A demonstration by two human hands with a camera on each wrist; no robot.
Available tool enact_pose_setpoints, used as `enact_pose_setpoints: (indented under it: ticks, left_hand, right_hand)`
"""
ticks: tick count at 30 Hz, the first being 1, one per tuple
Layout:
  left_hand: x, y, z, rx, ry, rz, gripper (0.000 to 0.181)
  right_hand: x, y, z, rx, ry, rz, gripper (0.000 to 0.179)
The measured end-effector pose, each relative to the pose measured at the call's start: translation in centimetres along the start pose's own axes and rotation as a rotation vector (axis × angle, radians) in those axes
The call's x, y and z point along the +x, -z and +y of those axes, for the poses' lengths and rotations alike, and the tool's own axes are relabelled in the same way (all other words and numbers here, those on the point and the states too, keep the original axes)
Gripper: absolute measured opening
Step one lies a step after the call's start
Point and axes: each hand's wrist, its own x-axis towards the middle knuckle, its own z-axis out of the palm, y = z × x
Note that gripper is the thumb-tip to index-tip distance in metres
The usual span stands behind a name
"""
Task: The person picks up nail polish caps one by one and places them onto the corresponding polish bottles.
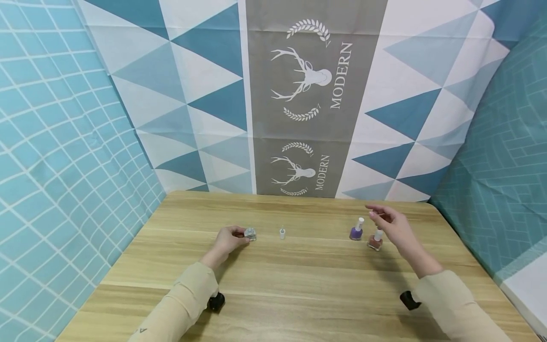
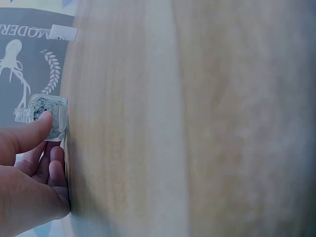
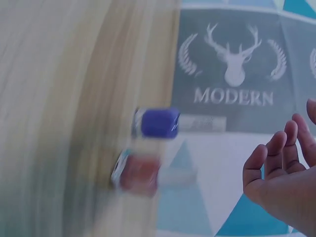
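Observation:
My left hand (image 1: 228, 242) pinches a small clear nail polish bottle (image 1: 250, 233) with dark and silvery flecks inside. In the left wrist view the thumb lies across this bottle (image 2: 48, 118), and its threaded neck is bare. A white cap (image 1: 282, 233) stands on the table to its right, with a thin brush stem pointing up. Over on the right side, my right hand (image 1: 392, 225) hovers above and beside a brownish-pink nail polish bottle (image 1: 375, 242), its fingers loosely bent around nothing visible. A purple nail polish bottle (image 1: 356, 233) is just left of that one; both wear white caps.
Everything rests on a wooden table (image 1: 282, 285). Behind it hangs a patterned cloth (image 1: 299, 95) with deer heads and triangles. Blue tiled fabric (image 1: 60, 142) borders the left, and teal fabric (image 1: 504, 166) the right.

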Motion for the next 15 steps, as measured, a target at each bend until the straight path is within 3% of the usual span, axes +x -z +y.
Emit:
enact_pose_setpoints:
  ticks: [15]
  left_hand:
    - [0.1,-0.2,0.1,0.011,0.015,0.003,0.029]
  right_hand:
    - [1.8,-3.1,-4.2,0.211,0.020,-0.061,0.052]
